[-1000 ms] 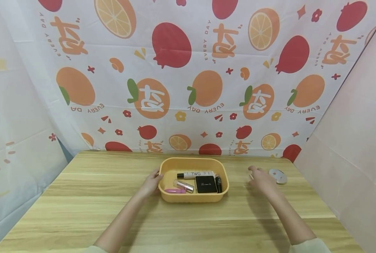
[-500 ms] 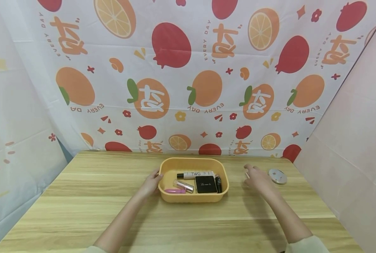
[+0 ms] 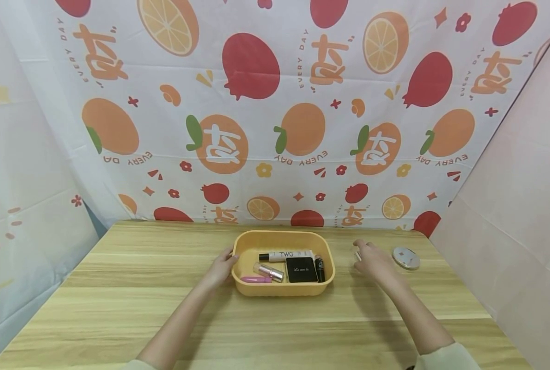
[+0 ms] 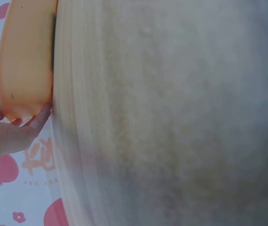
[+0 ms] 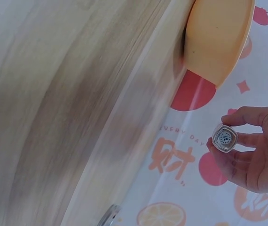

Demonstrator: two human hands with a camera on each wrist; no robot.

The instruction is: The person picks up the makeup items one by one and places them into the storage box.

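Observation:
A yellow plastic tub [image 3: 284, 290] stands on the wooden table, holding several cosmetics. My left hand [image 3: 220, 268] grips its left end, with the thumb at the rim; the left wrist view shows the fingers against the tub's outer wall. To the right of the tub, my right hand [image 3: 374, 263] is raised above the table, apart from the tub. Between its thumb and fingers it pinches a small lip gloss tube [image 5: 224, 139], seen end-on with a squarish clear base and round label. Fingers hide most of that tube in the head view.
Inside the tub lie a white tube [image 3: 286, 255], a black square compact [image 3: 301, 270], a dark lipstick-like stick [image 3: 319, 269], a clear-and-silver tube [image 3: 269, 271] and a pink tube [image 3: 256, 279]. A round silver compact [image 3: 406, 258] lies right of my right hand.
My right hand has shifted left toward the tub with the lip gloss tube, uncovering more of the round compact. The left hand and the tub have stayed in place.

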